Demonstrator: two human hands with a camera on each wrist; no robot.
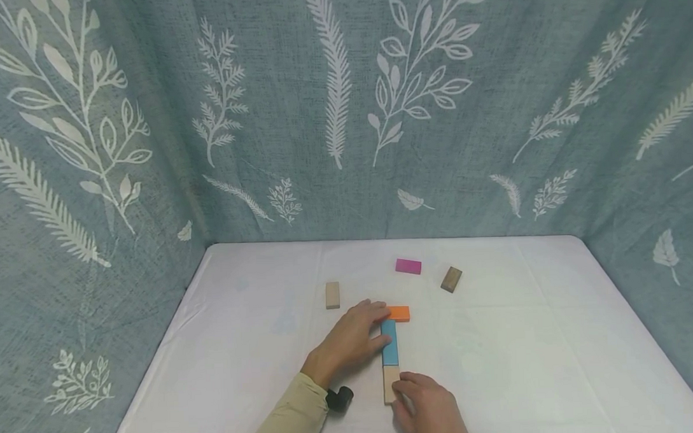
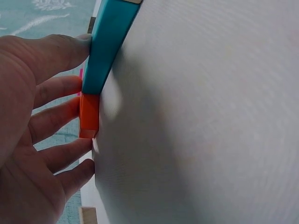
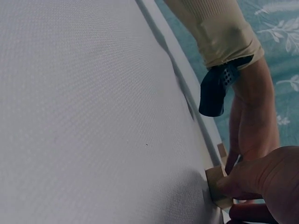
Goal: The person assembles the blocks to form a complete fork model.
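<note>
Toward near edge of table [image 1: 529, 363], wooden block [image 1: 390, 377] is pinched by right hand [image 1: 432, 404], apparently for alignment with blue block [image 1: 390, 350], touched by loosely spread left hand [image 1: 351, 336].

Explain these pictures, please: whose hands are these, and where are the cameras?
No robot here: a person works with two bare hands. The wide picture comes from a camera worn on the head; the other two from one on each wrist; the left one is probably this dark device. On the white table, the left hand touches the orange block and blue block. The right hand has its grip on the nearest wooden block, in line with the blue one. Farther off lie a magenta block, a light wooden block and a brown block.
</note>
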